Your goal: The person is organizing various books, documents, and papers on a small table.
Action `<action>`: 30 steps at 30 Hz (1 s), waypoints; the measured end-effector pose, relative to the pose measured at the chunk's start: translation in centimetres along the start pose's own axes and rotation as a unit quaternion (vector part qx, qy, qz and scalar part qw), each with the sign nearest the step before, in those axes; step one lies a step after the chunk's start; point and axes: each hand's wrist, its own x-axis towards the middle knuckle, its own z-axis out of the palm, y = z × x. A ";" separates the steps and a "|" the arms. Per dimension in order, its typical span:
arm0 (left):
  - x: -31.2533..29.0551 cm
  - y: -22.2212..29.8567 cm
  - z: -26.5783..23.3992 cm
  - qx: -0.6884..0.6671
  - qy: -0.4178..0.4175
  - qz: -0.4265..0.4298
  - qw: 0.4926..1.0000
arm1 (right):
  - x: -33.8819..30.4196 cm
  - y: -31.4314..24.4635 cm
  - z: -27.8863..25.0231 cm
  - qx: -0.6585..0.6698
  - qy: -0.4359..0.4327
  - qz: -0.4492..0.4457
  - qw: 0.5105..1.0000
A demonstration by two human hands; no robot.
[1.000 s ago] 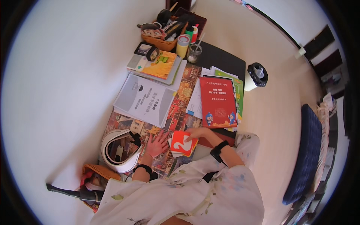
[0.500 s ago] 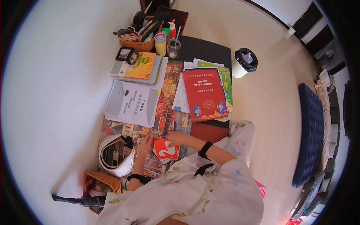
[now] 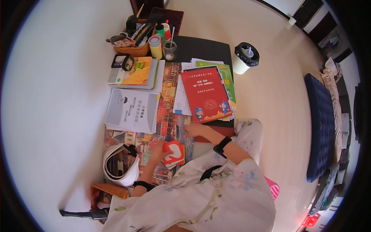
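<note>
From my station I see the left hand (image 3: 157, 152) grasping a stack of cards (image 3: 176, 152) by its left side, the top card red with a white curved shape on it. The stack is at the near part of the surface (image 3: 205, 48), just in front of the person's body. The right hand (image 3: 196, 130) is released, its fingers loosely extended, a little farther off and to the right of the cards, apart from them and near the bottom edge of a red booklet (image 3: 203, 92). That booklet lies overlapping a green book (image 3: 230, 87) and some papers. To the left of the left hand I make out a white visor (image 3: 133, 174) curled into a ring. Beyond it lies a grey-and-white booklet (image 3: 121, 110), and farther still a book with an orange cover (image 3: 143, 76) on a pile. At the far left a wicker basket (image 3: 133, 51) full of odds and ends stands beside a yellow canister (image 3: 155, 50) and a glass jar (image 3: 170, 53). Right of the surface's far end I see a pale bin (image 3: 240, 66) with a black liner.
</note>
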 end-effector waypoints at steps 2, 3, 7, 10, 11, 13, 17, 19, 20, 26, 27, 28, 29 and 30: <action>0.0 -0.6 -0.7 -0.052 -0.057 -0.085 0.993 | -0.1 0.5 -0.1 0.031 0.018 0.002 0.999; -0.1 -1.7 -0.4 -0.044 -0.014 -0.091 0.995 | -0.2 0.7 -0.1 0.063 0.038 0.003 0.997; -0.8 -2.1 -0.6 -0.021 0.025 -0.092 0.995 | -0.9 -0.1 -0.5 0.085 0.056 0.027 0.994; -1.5 -1.8 0.3 -0.002 0.057 -0.015 0.998 | -0.5 -0.6 -0.5 0.051 0.014 0.036 0.998; -1.7 -0.8 0.9 0.024 0.048 0.022 0.998 | -0.2 -0.4 0.1 0.042 0.015 0.026 0.999; -2.7 0.6 2.1 0.048 0.025 0.047 0.997 | 0.2 -0.2 1.0 0.040 0.024 0.014 0.999; -2.7 1.6 2.9 0.092 0.024 0.045 0.994 | -0.3 -0.7 0.9 0.050 0.039 0.007 0.998; -2.4 1.3 2.7 0.065 0.061 0.052 0.995 | -0.3 -0.9 1.2 0.060 0.035 0.006 0.998; -2.4 0.8 2.8 0.061 0.058 0.048 0.995 | -0.2 -1.0 1.3 0.065 0.036 0.008 0.997; -2.6 0.9 2.0 0.072 0.043 0.085 0.993 | 0.3 -1.5 2.6 0.115 0.077 0.024 0.990; -2.9 1.3 2.0 0.073 0.043 0.085 0.993 | 0.7 -1.4 2.8 0.117 0.077 0.023 0.990; -3.2 2.0 2.0 0.105 0.018 0.085 0.991 | 1.0 -1.3 3.0 0.116 0.073 0.018 0.990; -3.4 2.4 2.2 0.137 -0.008 0.085 0.987 | 1.3 -1.0 3.1 0.115 0.070 0.013 0.991; -3.4 2.7 2.3 0.138 -0.008 0.087 0.987 | 1.5 -0.7 3.1 0.117 0.072 0.014 0.990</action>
